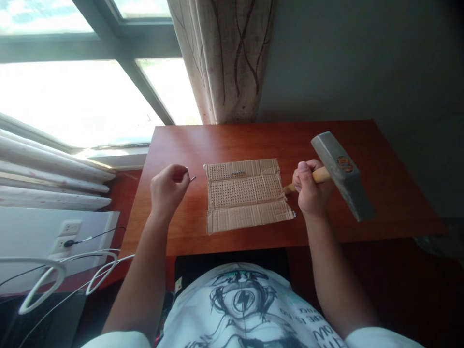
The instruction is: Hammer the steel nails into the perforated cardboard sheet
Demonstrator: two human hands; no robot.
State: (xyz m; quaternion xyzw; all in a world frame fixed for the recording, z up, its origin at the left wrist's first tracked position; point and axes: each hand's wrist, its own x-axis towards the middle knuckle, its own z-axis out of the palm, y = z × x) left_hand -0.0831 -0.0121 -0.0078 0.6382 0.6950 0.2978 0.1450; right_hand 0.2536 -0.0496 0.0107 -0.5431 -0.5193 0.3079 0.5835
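My left hand [168, 188] is closed in a pinch on a small metal nail [192, 179], held above the table left of a cardboard piece. My right hand [310, 188] is wrapped round the wooden handle of a hammer [342, 174], whose grey steel head points to the right, raised above the table. The flat cardboard piece [248, 193], pierced with rows of small holes, lies between my hands on the reddish wooden table [253, 140]. A short dark row of nails seems to sit in its upper part.
A patterned curtain [224, 58] hangs behind the table, beside a bright window [72, 96]. Wall sockets [67, 237] with a plugged cable and white looped cables [54, 275] lie to the lower left. A grey wall stands to the right.
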